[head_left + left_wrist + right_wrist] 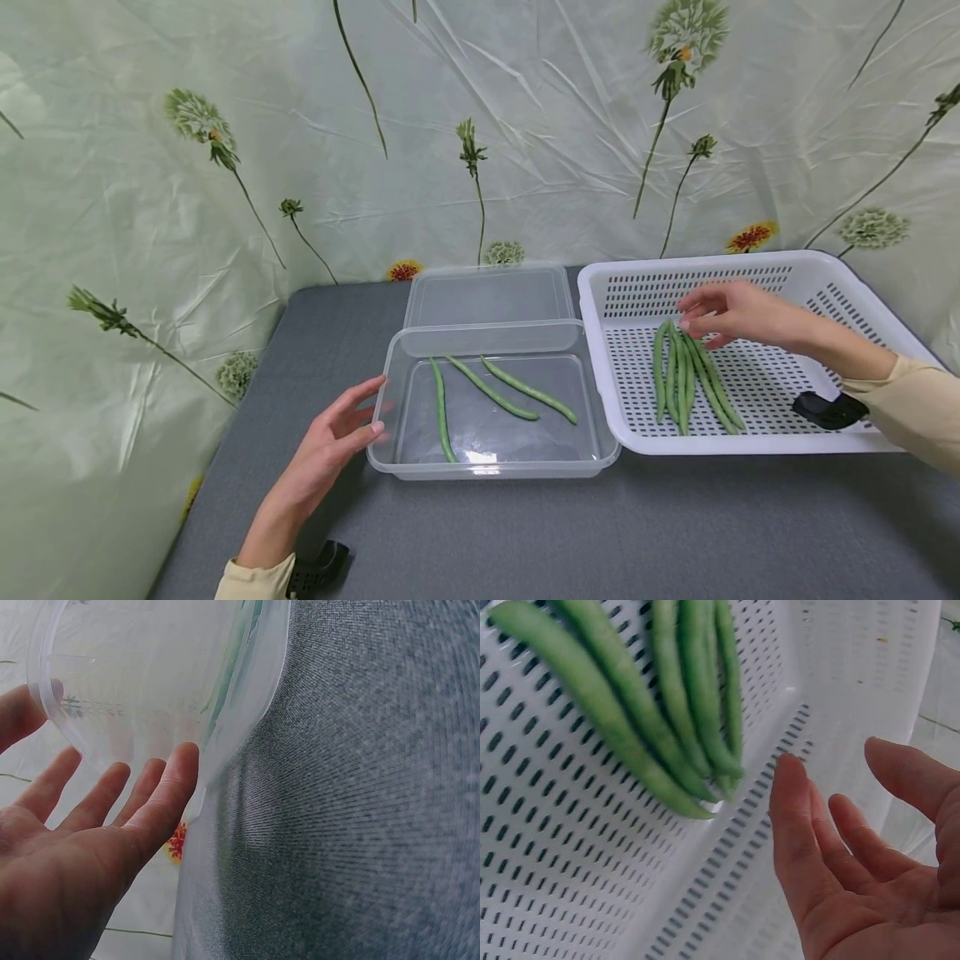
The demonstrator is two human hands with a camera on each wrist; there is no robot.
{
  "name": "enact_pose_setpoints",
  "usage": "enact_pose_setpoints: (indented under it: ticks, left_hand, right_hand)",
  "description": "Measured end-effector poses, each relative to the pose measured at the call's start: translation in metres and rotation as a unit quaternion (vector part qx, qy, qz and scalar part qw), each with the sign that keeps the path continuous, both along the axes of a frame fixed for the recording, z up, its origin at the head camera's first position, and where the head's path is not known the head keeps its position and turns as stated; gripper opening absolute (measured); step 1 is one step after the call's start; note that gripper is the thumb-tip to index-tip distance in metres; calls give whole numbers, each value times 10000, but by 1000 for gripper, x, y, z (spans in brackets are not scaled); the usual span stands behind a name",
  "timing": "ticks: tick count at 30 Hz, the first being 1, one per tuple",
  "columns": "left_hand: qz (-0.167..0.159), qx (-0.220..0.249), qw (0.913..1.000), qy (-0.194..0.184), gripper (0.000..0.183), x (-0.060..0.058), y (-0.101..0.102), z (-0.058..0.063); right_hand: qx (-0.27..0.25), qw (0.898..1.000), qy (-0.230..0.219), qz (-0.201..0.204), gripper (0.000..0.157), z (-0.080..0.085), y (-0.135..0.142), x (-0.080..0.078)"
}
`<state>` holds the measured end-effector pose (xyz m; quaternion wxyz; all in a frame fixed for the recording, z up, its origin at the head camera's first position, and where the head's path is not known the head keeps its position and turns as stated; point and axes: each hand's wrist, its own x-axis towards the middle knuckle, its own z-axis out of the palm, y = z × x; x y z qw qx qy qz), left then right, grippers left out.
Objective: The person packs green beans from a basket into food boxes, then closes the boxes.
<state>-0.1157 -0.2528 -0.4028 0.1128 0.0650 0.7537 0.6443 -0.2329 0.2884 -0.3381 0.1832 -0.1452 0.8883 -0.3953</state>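
Note:
Three green beans (441,412) lie spread apart in a clear plastic container (495,472). My left hand (322,458) is at the container's left side, fingers extended and spread, fingertips right at its wall. In a white perforated basket (750,446) to the right, several more green beans (681,375) lie in a loose fan, their far ends close together. Over those far ends hovers my right hand (750,317), fingers slightly bent. The right wrist view shows a gap between thumb and fingers of the right hand (855,862), with nothing held, beside the bean tips (705,776).
A clear lid (491,296) lies flat behind the container. The basket's left rim stands right against the container's right side. All rest on a grey cloth-covered table (525,542), with a floral sheet (540,125) hanging behind and at the left.

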Motion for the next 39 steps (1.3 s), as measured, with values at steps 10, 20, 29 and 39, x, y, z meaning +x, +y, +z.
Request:
enact_pose_setpoints:
  ticks: [10, 20, 29, 39]
  left_hand:
    - [-45, 76, 10000, 22, 58, -1, -1, -1]
    - [-78, 101, 9999, 50, 58, 0, -1, -2]
    - [-58, 92, 9999, 62, 57, 0, -2, -3]
    - [-36, 70, 10000, 53, 57, 1, -1, -2]
  right_hand:
    - [278, 9985, -473, 62, 45, -15, 19, -5]
    - [562, 9933, -999, -142, 49, -30, 32, -10]
    - [95, 9855, -1681, -226, 52, -34, 34, -11]
    - [410, 9885, -1417, -322, 43, -44, 25, -10]
